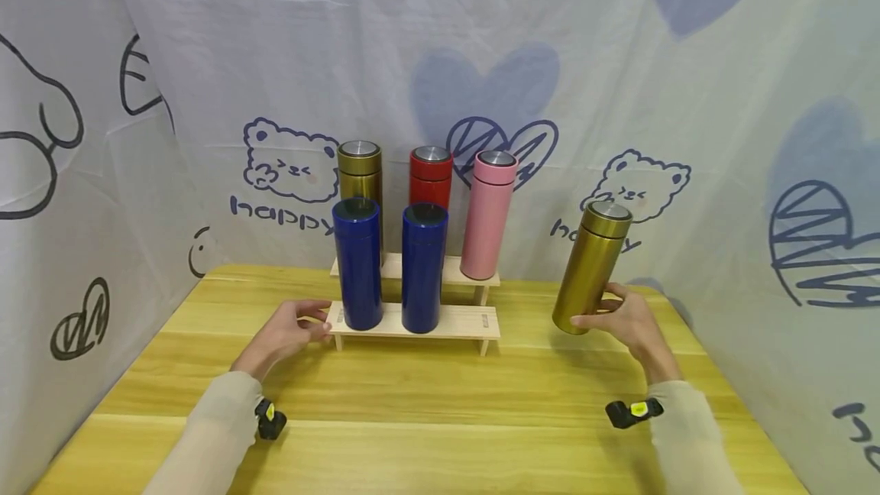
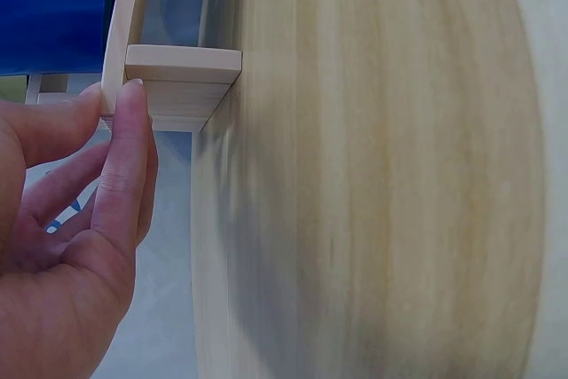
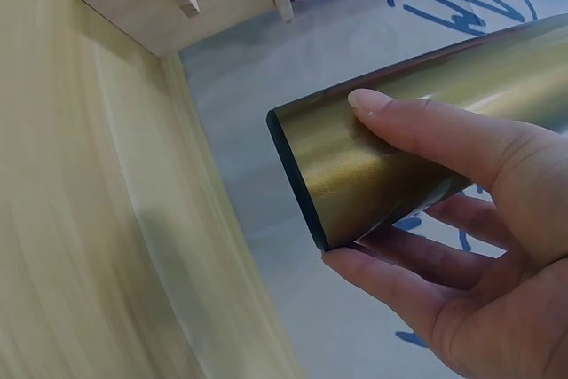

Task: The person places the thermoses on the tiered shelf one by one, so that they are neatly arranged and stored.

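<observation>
My right hand grips a gold thermos bottle near its base, tilted with its silver lid leaning right, held up off the table to the right of the rack. The right wrist view shows thumb and fingers on either side of the gold body. At the left end of a two-step wooden rack, my left hand pinches the lower shelf's edge between thumb and fingertips, as the left wrist view shows on the shelf board. Two blue bottles stand upright on that lower step.
On the upper step are another gold bottle at left, a red bottle in the middle and a pink bottle at right. The rack stands on a wood-grain table. A printed white curtain hangs close behind and beside it.
</observation>
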`<action>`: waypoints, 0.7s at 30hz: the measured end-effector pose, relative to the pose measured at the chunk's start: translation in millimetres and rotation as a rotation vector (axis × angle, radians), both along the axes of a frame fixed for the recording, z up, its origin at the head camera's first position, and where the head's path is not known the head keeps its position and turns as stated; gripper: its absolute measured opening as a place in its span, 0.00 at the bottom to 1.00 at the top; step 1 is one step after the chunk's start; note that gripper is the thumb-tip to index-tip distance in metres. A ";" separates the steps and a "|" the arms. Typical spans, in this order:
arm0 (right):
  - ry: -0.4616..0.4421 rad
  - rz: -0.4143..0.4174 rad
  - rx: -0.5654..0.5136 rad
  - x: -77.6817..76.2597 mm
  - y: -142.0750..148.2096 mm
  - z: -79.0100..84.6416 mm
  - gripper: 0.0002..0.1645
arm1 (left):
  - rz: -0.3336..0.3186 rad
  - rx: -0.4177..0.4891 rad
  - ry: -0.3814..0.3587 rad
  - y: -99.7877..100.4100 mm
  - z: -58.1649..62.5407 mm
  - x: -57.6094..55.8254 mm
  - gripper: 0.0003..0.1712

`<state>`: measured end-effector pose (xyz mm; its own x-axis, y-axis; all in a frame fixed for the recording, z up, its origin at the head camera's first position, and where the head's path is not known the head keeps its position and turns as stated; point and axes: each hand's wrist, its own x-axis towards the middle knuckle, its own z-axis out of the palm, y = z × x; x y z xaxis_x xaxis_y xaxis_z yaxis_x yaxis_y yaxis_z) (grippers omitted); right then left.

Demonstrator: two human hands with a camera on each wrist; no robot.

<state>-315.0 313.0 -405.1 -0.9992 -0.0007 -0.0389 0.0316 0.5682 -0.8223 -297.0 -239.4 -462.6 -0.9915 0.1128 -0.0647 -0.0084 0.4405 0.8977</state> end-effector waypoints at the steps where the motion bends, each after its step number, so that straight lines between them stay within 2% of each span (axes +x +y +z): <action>1: -0.004 0.001 0.004 0.2 -1.6 -0.2 0.66 | 0.000 0.005 -0.001 0.1 0.0 0.0 0.31; 8: -0.007 0.023 0.002 0.6 -11.1 -1.0 0.66 | 0.001 0.002 0.005 0.7 -0.4 0.0 0.32; 21: 0.025 0.087 -0.041 -3.1 -30.1 -4.3 0.59 | -0.006 0.008 0.012 0.0 -0.5 -0.2 0.31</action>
